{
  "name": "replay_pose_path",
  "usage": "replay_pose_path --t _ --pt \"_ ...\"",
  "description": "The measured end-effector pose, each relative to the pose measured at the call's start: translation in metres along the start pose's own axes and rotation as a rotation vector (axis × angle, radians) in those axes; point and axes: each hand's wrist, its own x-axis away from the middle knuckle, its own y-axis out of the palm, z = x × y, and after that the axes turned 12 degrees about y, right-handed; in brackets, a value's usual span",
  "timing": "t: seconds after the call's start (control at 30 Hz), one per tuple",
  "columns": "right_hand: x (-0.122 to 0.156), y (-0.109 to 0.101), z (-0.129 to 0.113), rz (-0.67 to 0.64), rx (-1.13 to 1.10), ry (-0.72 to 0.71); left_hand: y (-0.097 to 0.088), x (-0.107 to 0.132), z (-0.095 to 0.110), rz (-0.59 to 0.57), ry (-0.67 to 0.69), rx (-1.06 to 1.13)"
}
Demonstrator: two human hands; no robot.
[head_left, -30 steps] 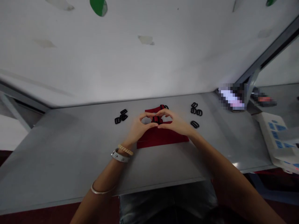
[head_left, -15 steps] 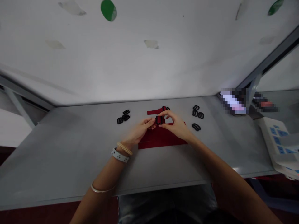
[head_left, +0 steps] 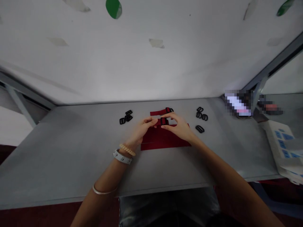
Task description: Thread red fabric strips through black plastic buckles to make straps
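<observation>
Above a red fabric rectangle (head_left: 163,138), the right hand (head_left: 178,126) pinches a black plastic buckle (head_left: 164,121) on red webbing (head_left: 157,113); the curled left hand (head_left: 139,130) grips it from nine o'clock.

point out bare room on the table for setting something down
Free: the grey tabletop left of the red fabric, below the black plastic sliders; also right of the fabric, below the black rings, up to the white panel. Crowded: the middle, around the left hand and right hand.
</observation>
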Motion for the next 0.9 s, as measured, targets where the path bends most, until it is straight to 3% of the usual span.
replay_pose_path --t 0.33,0.53,0.63,0.73,0.8,0.9 --pt "-0.004 -0.002 0.007 -0.040 0.057 -0.024 -0.009 -0.004 -0.006 -0.011 0.044 -0.216" --pt "-0.014 -0.002 0.027 -0.023 0.229 -0.150 -0.011 -0.009 -0.011 -0.001 0.244 -0.633" --pt "-0.019 -0.003 0.041 0.034 0.396 -0.093 -0.017 -0.012 -0.010 0.063 0.289 -0.700" --pt "-0.021 -0.003 0.048 0.175 0.561 -0.013 -0.037 -0.015 -0.007 0.185 0.359 -0.802" --pt "-0.018 -0.001 0.046 0.243 0.614 -0.047 -0.058 -0.015 -0.003 0.189 0.373 -0.950" --pt "-0.012 0.003 0.036 0.201 0.682 -0.174 -0.091 -0.010 0.002 0.165 0.346 -1.255"
